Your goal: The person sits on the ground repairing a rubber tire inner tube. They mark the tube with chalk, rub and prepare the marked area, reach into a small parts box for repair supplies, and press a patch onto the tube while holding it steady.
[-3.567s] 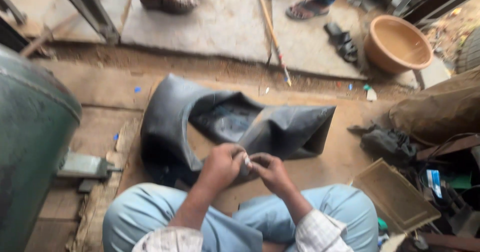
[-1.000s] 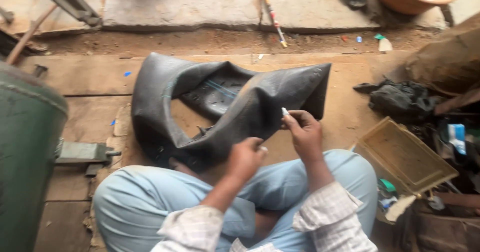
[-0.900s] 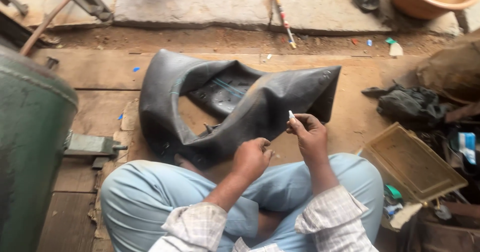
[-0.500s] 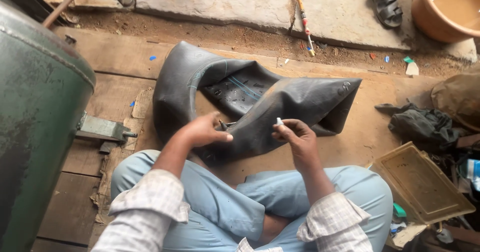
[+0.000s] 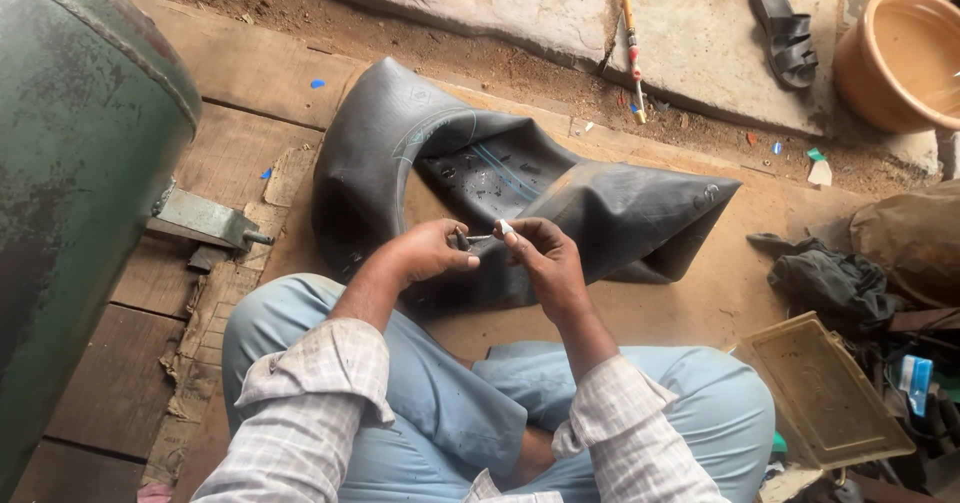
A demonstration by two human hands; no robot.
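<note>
The left hand [image 5: 428, 253] and right hand [image 5: 540, 255] meet just above the near edge of a black inner tube [image 5: 520, 198], which lies folded and flat on the wooden floor [image 5: 250, 73] in front of the crossed legs. Both hands are pinched shut on one small thing: a thin metal pin [image 5: 482, 237] runs between them, the left fingers gripping its dark end and the right thumb and forefinger holding its white tip. What the pin is cannot be told.

At the left a big green drum [image 5: 70, 163] fills the edge, with a metal bracket [image 5: 205, 218] at its foot touching the boards. A torn strip of cardboard [image 5: 205, 333] lies along the plank near the left knee. Small blue scraps [image 5: 317, 84] dot the far boards.

On the right, near, sits a shallow tan tray [image 5: 825, 393], rectangular and tilted, with a blue-and-white packet [image 5: 913, 371] just beside its right edge. A dark rag [image 5: 835, 283] and a brown sack [image 5: 915, 238] lie beyond it. Far right stands an orange basin [image 5: 900, 58]; a black sandal [image 5: 785, 33] and a stick [image 5: 630, 33] rest on the stone slab [image 5: 500, 3].

Bare floor shows between the tube and the tray, and between the tube and the drum.
</note>
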